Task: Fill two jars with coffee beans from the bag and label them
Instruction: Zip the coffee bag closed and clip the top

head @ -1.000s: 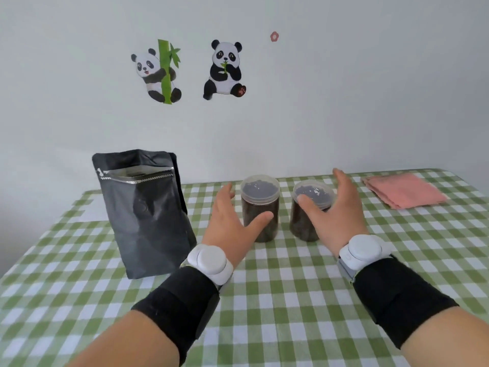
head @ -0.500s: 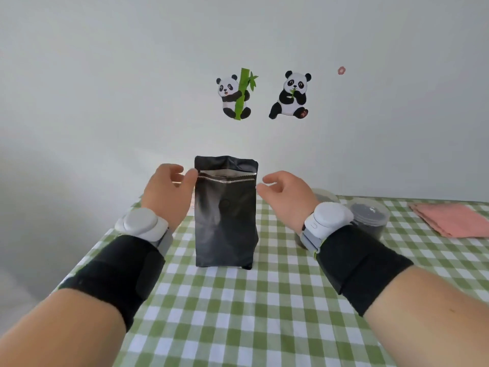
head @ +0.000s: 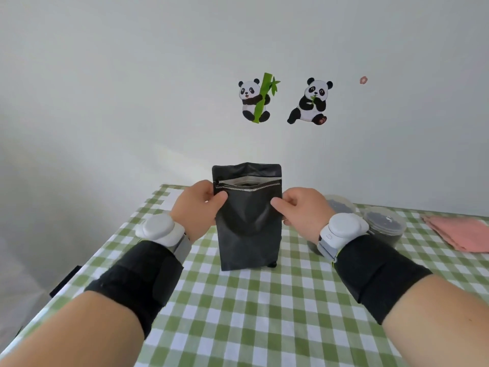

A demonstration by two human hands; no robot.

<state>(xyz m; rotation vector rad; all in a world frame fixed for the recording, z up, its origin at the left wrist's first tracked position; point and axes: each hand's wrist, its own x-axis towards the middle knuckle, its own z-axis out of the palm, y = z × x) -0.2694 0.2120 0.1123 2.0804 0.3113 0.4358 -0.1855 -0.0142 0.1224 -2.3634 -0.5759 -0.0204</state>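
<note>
Black bag (head: 248,234) upright on the green-and-white checked tablecloth (head: 251,313), straight ahead and towards the far edge of the table. Top open: front lip with its zip strip lower than the back panel, pale lining showing in between. Base down on the cloth, as far as can be told.

Held at both upper sides. Left hand (head: 197,207) at the bag's left edge, just under the zip strip, with the thumb laid on the front face and the fingers curled round behind, mostly out of sight. Right hand (head: 301,210) at the right edge, about level with the other, thumb pressed on the front, fingers curled in against the side. Both closed on the bag in a pinch, with the front panel creased inward between the two thumbs.

Two jars standing on the cloth to the right of the bag. Nearer jar (head: 385,226) just beyond the right wrist, clear-walled, dark contents, clear lid on top. Farther jar (head: 340,205) between it and the bag, largely hidden behind the right hand and wrist; only a lidded top with dark contents on show.

Folded pink cloth (head: 460,234) at the table's right edge, well apart from the bag. White round device strapped to each wrist, with a black wrap on the forearm behind it. On the pale wall beyond, two panda stickers — one (head: 255,98) hugging a green bamboo stalk, the other (head: 311,102) sitting.
</note>
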